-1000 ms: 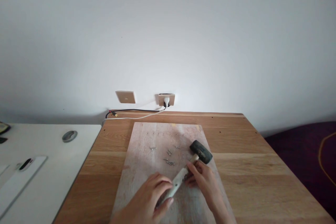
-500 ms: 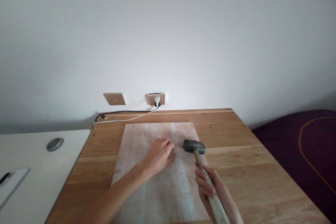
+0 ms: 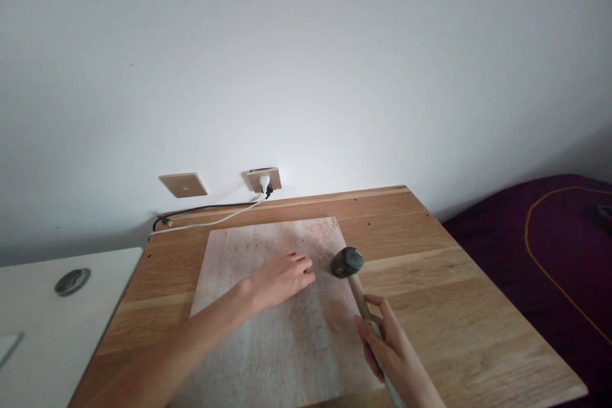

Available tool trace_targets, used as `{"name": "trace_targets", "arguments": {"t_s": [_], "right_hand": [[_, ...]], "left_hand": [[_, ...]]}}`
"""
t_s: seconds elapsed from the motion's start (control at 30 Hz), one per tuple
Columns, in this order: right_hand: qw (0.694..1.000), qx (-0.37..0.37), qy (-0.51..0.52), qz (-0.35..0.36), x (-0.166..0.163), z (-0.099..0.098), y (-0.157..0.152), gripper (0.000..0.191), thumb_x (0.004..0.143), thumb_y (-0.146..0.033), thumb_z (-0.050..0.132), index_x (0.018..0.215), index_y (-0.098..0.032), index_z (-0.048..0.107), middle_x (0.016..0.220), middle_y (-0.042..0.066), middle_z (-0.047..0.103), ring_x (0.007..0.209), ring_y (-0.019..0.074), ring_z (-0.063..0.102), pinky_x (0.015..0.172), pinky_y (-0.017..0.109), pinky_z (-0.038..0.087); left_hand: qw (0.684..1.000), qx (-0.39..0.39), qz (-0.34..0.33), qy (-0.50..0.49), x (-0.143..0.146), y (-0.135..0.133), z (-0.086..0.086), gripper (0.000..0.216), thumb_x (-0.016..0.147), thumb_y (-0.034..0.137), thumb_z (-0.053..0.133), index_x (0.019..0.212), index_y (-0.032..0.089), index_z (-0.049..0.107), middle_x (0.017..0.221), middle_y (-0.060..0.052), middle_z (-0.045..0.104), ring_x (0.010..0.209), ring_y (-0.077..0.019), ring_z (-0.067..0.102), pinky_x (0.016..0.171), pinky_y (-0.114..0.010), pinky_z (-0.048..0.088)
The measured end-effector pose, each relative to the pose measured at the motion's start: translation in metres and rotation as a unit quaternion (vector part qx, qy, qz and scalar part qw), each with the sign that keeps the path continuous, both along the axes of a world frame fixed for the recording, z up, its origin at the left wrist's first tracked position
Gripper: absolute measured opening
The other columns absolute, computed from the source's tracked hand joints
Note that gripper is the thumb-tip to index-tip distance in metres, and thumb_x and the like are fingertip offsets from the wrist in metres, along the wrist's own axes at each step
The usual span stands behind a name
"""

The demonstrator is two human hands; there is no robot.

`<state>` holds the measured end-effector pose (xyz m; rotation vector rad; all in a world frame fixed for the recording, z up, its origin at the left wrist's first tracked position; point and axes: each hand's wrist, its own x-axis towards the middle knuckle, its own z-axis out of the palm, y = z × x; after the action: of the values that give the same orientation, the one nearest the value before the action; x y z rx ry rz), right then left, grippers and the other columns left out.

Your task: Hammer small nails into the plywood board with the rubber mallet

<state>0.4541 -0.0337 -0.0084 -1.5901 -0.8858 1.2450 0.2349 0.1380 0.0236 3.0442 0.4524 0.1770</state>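
Note:
My right hand (image 3: 389, 347) grips the pale wooden handle of a black rubber mallet (image 3: 347, 262). The mallet's head is raised just above the right part of a whitish wooden board (image 3: 268, 357) on the wooden table (image 3: 449, 312). My left hand (image 3: 280, 277) reaches over the middle of the board, fingers together and flat, covering the spot where small nails lay. Whether it holds a nail I cannot tell. A row of tiny nail marks (image 3: 253, 246) runs near the board's far edge.
A black and a white cable (image 3: 210, 213) lie along the table's back edge, running to a wall socket (image 3: 264, 180). A blank wall plate (image 3: 183, 185) sits left of it. A white desk (image 3: 52, 325) adjoins at the left. Dark purple fabric (image 3: 535, 248) lies at the right.
My left hand let go of the mallet handle and reached forward over the nails. My right hand slid down the handle and lifted the mallet. The view has swung to the right.

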Motion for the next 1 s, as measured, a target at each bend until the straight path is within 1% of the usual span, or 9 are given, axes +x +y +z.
{"name": "trace_targets", "arguments": {"t_s": [0.13,0.23,0.3,0.37,0.43,0.53,0.67,0.87,1.0], "right_hand": [[0.997,-0.021,-0.064,0.038,0.003,-0.008,-0.003,0.059,0.094,-0.064,0.056,0.133,-0.021,0.046,0.045,-0.014,0.050,0.028,0.0099,0.041,0.032,0.017,0.024],[0.994,-0.041,-0.088,0.051,0.004,-0.013,-0.004,0.061,0.094,-0.061,0.055,0.135,-0.017,0.047,0.040,-0.014,0.048,0.030,0.0131,0.046,0.034,0.020,0.032],[0.993,-0.049,-0.098,0.051,0.004,-0.013,-0.004,0.063,0.093,-0.061,0.056,0.136,-0.016,0.049,0.042,-0.012,0.051,0.033,0.0144,0.049,0.036,0.022,0.036],[0.992,-0.050,-0.099,0.053,0.003,-0.011,-0.004,0.065,0.092,-0.061,0.056,0.137,-0.015,0.049,0.042,-0.012,0.051,0.034,0.0148,0.050,0.037,0.023,0.038],[0.993,-0.050,-0.093,0.052,0.003,-0.008,-0.003,0.067,0.091,-0.062,0.056,0.137,-0.013,0.050,0.043,-0.012,0.050,0.034,0.0144,0.049,0.036,0.023,0.038],[0.994,-0.059,-0.083,0.037,0.002,-0.006,-0.001,0.070,0.088,-0.065,0.058,0.135,-0.013,0.051,0.045,-0.012,0.050,0.033,0.0134,0.047,0.034,0.023,0.036],[0.994,-0.065,-0.076,0.031,0.001,-0.007,0.000,0.073,0.085,-0.069,0.059,0.134,-0.016,0.052,0.049,-0.012,0.051,0.032,0.0124,0.047,0.033,0.022,0.035],[0.992,-0.080,-0.082,0.061,0.005,-0.009,0.001,0.082,0.085,-0.071,0.056,0.140,-0.010,0.048,0.046,-0.012,0.048,0.032,0.0119,0.044,0.034,0.022,0.034],[0.991,-0.064,-0.103,0.062,0.009,-0.007,0.004,0.075,0.093,-0.070,0.049,0.138,-0.010,0.051,0.041,-0.014,0.041,0.030,0.0105,0.037,0.032,0.021,0.027]], "left_hand": [[1.000,0.003,-0.024,0.014,0.009,0.009,0.004,0.015,0.091,0.006,0.064,0.083,0.018,0.067,0.093,-0.007,0.069,0.093,-0.0225,0.067,0.084,-0.034,0.051],[0.993,-0.108,0.032,-0.036,0.017,0.026,-0.001,0.010,0.087,0.008,0.066,0.088,0.018,0.069,0.089,-0.004,0.071,0.087,-0.0206,0.068,0.085,-0.032,0.051],[0.965,-0.224,0.088,-0.103,0.023,0.042,-0.008,0.019,0.084,0.008,0.066,0.100,0.018,0.071,0.089,-0.003,0.073,0.082,-0.0183,0.068,0.080,-0.029,0.051],[0.922,-0.323,0.127,-0.173,0.030,0.057,-0.017,0.028,0.085,0.008,0.064,0.111,0.018,0.071,0.091,-0.003,0.076,0.078,-0.0163,0.069,0.076,-0.026,0.052],[0.892,-0.370,0.142,-0.219,0.036,0.069,-0.027,0.025,0.087,0.011,0.064,0.109,0.016,0.073,0.094,-0.005,0.077,0.078,-0.0160,0.069,0.075,-0.026,0.052],[0.884,-0.369,0.142,-0.250,0.042,0.078,-0.041,0.014,0.089,0.013,0.066,0.097,0.015,0.076,0.096,-0.008,0.078,0.080,-0.0170,0.068,0.076,-0.027,0.052],[0.887,-0.337,0.146,-0.281,0.043,0.080,-0.053,0.013,0.089,0.010,0.069,0.096,0.015,0.077,0.096,-0.007,0.077,0.081,-0.0172,0.067,0.078,-0.027,0.051],[0.907,-0.289,0.146,-0.269,0.041,0.079,-0.058,0.007,0.090,0.013,0.073,0.093,0.017,0.078,0.088,-0.005,0.074,0.083,-0.0184,0.066,0.079,-0.027,0.050],[0.911,-0.279,0.140,-0.270,0.043,0.078,-0.058,0.011,0.088,0.009,0.074,0.093,0.018,0.077,0.090,-0.004,0.074,0.085,-0.0184,0.067,0.080,-0.027,0.050]]}}
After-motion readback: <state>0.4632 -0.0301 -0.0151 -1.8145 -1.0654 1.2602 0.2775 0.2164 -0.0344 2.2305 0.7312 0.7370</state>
